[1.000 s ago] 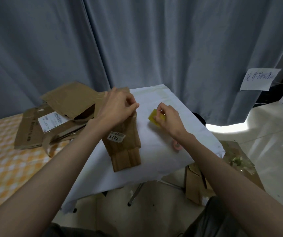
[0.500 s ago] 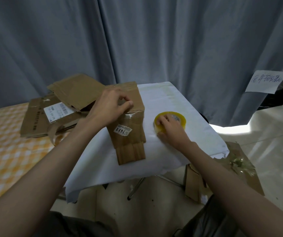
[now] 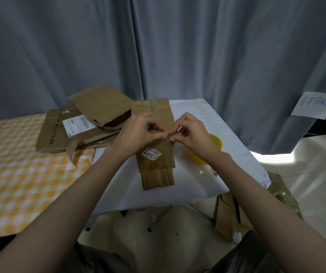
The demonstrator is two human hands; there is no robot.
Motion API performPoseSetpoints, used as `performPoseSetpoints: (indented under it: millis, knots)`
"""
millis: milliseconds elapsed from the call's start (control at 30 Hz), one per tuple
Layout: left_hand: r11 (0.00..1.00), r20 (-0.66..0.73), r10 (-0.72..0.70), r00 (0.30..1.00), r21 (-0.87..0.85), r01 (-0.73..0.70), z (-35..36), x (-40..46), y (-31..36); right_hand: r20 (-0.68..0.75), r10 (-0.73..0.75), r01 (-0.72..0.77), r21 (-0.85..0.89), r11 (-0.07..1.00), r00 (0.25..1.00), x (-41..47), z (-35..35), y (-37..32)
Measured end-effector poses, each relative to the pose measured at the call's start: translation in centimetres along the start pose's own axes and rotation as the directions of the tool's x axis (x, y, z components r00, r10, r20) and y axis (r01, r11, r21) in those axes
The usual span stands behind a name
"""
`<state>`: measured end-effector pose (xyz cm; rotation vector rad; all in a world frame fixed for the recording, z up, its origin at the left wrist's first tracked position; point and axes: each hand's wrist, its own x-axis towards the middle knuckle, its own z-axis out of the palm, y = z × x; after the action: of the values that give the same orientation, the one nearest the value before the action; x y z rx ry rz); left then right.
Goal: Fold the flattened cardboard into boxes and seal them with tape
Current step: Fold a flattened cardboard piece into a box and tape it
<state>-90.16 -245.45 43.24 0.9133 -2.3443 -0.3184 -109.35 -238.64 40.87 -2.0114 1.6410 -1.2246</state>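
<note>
Both hands meet over flattened cardboard on white-covered desk.

Left hand (image 3: 138, 133) and right hand (image 3: 192, 133) have fingers curled, tips pinched together above the flattened cardboard (image 3: 156, 164); item pinched cannot be told. Yellow tape roll (image 3: 215, 143) lies just beside, on the desk (image 3: 237, 158).

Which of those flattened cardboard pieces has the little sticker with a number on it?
The narrow flattened cardboard on the white cloth, under both hands; the pile at left carries a larger barcode label instead.

Flattened brown cardboard (image 3: 156, 154) with white "7411" sticker, lying flat, yellow tape roll (image 3: 216, 142) just beside it
</note>
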Motion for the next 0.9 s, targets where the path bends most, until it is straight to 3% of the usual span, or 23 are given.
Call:
performPoseSetpoints:
  millis: [133, 233, 333, 467, 600, 767, 900]
  knots:
    - [0.997, 0.002, 0.063, 0.998, 0.032, -0.063, 0.3, -0.3, 0.0, -0.043, -0.072, 0.069, -0.051, 0.996, 0.997, -0.5, 0.5, 0.4]
    - [0.997, -0.040, 0.067, 0.997, 0.039, -0.066, -0.1, -0.8, -0.5, -0.078, -0.047, 0.044, -0.039, 0.998, 0.996, -0.6, 0.9, 0.0]
    - [0.997, -0.181, -0.026, 0.983, 0.071, 0.039, -0.5, -2.3, -1.7, -0.139, 0.002, -0.001, 0.013, 1.000, 0.990, -1.0, 1.3, -0.2]
    - [0.983, -0.305, -0.182, 0.935, -0.027, 0.182, -0.4, -4.3, -2.3, -0.183, 0.098, -0.083, 0.089, 0.993, 0.978, -1.3, 1.7, -0.3]
    - [0.974, -0.337, -0.212, 0.917, -0.148, 0.171, 0.0, -5.1, -2.1, -0.203, 0.222, -0.190, 0.164, 0.968, 0.954, -1.3, 1.7, -0.6]
    - [0.907, -0.216, -0.288, 0.933, -0.375, 0.193, -0.7, -6.0, -3.4, -0.057, 0.322, -0.277, 0.380, 0.883, 0.945, -1.5, 0.6, -0.2]
    - [0.849, -0.049, -0.279, 0.959, -0.479, 0.223, -2.0, -6.1, -4.3, -0.007, 0.327, -0.294, 0.420, 0.859, 0.945, -1.0, 0.3, -0.7]
